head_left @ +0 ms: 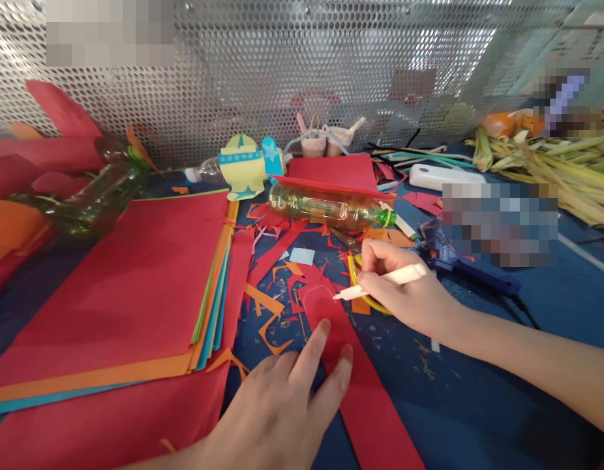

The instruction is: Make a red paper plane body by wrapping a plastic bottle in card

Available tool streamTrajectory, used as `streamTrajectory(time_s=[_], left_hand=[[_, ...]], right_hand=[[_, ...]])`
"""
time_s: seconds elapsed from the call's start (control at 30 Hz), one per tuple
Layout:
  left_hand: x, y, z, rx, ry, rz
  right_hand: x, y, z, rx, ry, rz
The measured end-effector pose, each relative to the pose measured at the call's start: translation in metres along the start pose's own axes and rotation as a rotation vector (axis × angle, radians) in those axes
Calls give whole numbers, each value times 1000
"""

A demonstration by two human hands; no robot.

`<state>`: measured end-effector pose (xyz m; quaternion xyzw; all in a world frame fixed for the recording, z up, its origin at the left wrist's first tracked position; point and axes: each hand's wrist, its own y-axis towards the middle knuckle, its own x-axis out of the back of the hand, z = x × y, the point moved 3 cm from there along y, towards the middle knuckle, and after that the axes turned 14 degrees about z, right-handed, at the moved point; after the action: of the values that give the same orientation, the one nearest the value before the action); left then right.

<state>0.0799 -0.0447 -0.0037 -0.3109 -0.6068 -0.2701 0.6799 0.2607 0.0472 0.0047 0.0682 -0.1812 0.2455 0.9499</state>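
Observation:
A long red paper strip (368, 398) lies on the blue table, running from the middle toward the near edge. My left hand (287, 401) presses on it with two fingers stretched out flat. My right hand (404, 287) is closed around a white pen (380, 282), whose tip touches the far end of the strip, where a rounded outline is drawn. Yellow-handled scissors (353, 274) lie just under the right hand.
A stack of red, orange and blue paper sheets (135, 281) fills the left. A green plastic bottle (331, 210) lies behind the strip, another bottle (99, 196) at far left. Paper scraps (272, 300), a blue glue gun (458, 261), leaves (551, 166) and a perforated metal screen (282, 72) surround.

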Motion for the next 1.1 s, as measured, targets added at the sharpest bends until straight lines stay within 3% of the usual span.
streamTrajectory(time_s=[0.17,0.3,0.63,0.9,1.1], left_hand=[[-9,1,0,-52,17,-125],[-18,-1,-1,-69,43,-125],[-20,0,0,-65,38,-121],[-1,0,0,-58,41,-25],[1,-2,0,-73,4,-50]], right_hand=[[-12,-2,-1,27,112,210],[-18,-5,-2,19,118,310],[-18,-3,-2,48,-6,308],[-19,-2,-1,48,41,330],[-12,0,-1,20,154,167]])
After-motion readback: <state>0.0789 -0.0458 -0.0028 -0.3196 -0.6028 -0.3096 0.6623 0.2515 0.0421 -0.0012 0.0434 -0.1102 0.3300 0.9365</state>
